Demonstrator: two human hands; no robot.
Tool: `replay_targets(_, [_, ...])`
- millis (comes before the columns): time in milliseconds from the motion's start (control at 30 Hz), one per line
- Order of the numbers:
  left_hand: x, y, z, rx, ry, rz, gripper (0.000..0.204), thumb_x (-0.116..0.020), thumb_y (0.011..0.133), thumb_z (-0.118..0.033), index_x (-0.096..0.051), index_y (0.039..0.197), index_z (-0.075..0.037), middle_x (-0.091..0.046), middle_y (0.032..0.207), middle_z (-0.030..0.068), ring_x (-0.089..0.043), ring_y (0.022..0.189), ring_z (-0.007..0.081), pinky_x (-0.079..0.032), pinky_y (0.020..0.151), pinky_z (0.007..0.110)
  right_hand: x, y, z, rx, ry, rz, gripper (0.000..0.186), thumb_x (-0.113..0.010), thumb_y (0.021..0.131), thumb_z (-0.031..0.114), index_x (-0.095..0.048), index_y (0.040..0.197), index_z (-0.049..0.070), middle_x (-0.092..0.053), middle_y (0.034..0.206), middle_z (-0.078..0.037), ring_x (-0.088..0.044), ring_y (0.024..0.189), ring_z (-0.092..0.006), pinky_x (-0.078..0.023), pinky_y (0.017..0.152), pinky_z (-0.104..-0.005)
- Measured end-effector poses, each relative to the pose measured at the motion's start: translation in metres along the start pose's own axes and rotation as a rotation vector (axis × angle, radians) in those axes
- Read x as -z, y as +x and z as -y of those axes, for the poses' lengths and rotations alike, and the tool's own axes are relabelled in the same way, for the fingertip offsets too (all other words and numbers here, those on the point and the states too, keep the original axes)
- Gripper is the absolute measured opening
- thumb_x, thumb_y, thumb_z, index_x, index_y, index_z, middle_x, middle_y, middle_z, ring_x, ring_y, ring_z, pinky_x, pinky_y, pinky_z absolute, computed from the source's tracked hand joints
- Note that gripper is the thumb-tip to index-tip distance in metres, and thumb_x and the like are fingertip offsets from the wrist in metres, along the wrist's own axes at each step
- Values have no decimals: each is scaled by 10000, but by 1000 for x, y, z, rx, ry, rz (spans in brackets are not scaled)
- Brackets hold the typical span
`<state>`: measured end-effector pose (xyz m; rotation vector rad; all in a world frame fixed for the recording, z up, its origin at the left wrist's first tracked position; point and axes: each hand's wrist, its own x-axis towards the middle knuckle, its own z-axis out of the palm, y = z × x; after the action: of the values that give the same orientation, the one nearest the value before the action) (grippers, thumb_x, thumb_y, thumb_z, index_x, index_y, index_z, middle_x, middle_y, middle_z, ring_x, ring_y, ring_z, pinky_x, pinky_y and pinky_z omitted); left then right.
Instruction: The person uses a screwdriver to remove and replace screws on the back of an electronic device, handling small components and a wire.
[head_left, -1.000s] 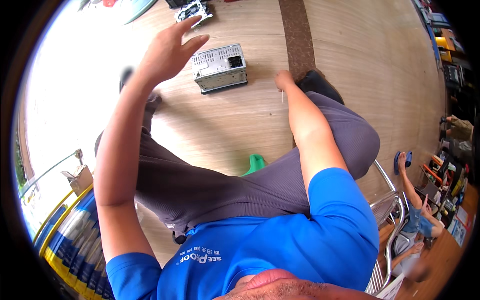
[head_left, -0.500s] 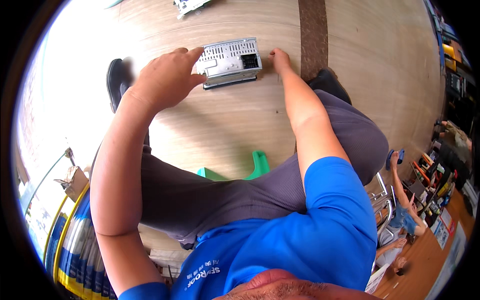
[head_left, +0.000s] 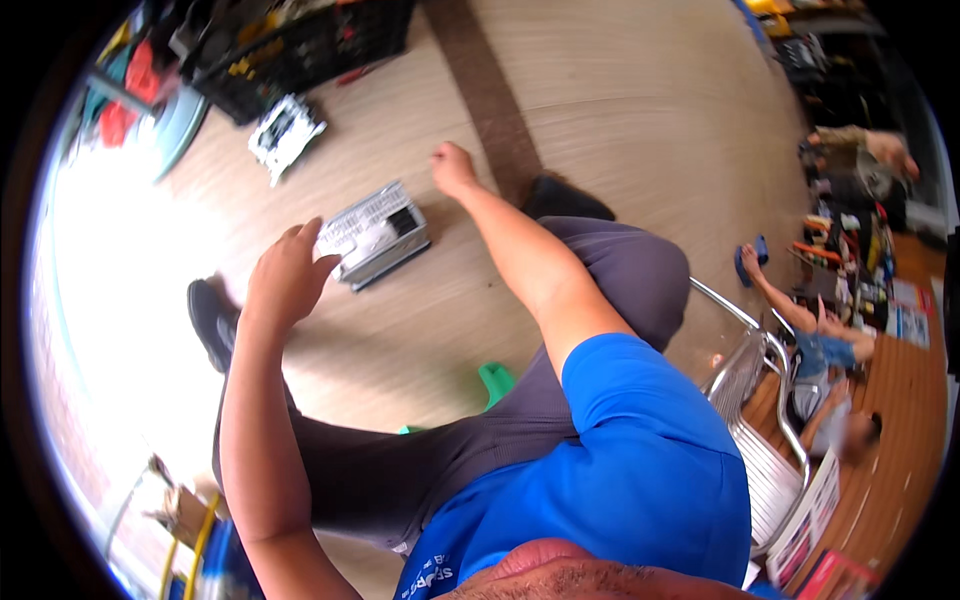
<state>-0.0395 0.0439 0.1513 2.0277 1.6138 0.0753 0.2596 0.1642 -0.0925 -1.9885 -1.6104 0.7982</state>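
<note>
A silver metal boxy unit [head_left: 370,235] with a perforated top and a dark socket lies on the floor between my feet. My left hand [head_left: 290,265] is at its left end, thumb and fingers apart, the fingertips at or just touching the casing. Beyond the unit's right side, my right hand [head_left: 452,170] has curled fingers; whatever is in them is too blurred to make out. A separate pale metal piece with dark parts [head_left: 285,137] lies farther off, up and left of the unit.
A black crate [head_left: 295,58] and red items [head_left: 135,85] lie at upper left. A green plastic object [head_left: 496,385] is under my legs, a metal chair [head_left: 750,470] at right. Another person [head_left: 830,355] sits at far right among tools [head_left: 830,250].
My left hand has come down from beyond the unit to its left end. My right hand has moved farther from my body. The view has swung, bringing the black crate into sight.
</note>
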Motion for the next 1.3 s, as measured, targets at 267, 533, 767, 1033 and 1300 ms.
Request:
replay_targets(267, [-11, 38, -52, 177, -1324, -49, 310, -571, 1006, -262, -629, 1136, 13, -659, 947, 72, -647, 820, 158, -531, 723, 291, 145, -79, 193, 725, -29, 297, 146, -630, 860, 178, -661, 911, 45, -692, 881, -193, -671, 864, -364, -532, 794, -448])
replay_targets(533, [25, 27, -88, 115, -1388, 101, 311, -556, 1029, -295, -629, 991, 5, -662, 844, 56, -652, 764, 136, -549, 719, 276, 204, -130, 210, 733, 58, 265, 117, -652, 857, 125, -630, 923, 30, -675, 918, -173, -661, 904, -361, -525, 796, -446])
replay_targets(767, [20, 19, -71, 177, -1268, 8, 329, -554, 1033, -322, -644, 1027, -5, -689, 896, 63, -664, 789, 131, -545, 749, 270, 173, -109, 217, 789, 130, 369, 125, -678, 791, 134, -626, 827, 26, -655, 852, -135, -653, 870, -344, -523, 782, -426])
replay_targets(1033, [40, 19, -62, 200, -1801, 87, 238, -501, 1027, -197, -645, 1088, -17, -714, 995, 108, -703, 886, 224, -564, 846, 370, 171, -106, 236, 919, 356, 163, 109, -728, 817, 94, -649, 887, 63, -618, 878, -97, -641, 767, -310, -527, 659, -392])
replay_targets(1300, [15, 18, -59, 113, -1952, 193, 198, -553, 1012, -223, -630, 1030, -42, -708, 1009, 111, -693, 915, 237, -547, 853, 411, 183, -122, 237, 986, 333, 131, 102, -722, 818, 33, -660, 898, 39, -623, 886, -94, -644, 757, -280, -525, 647, -364])
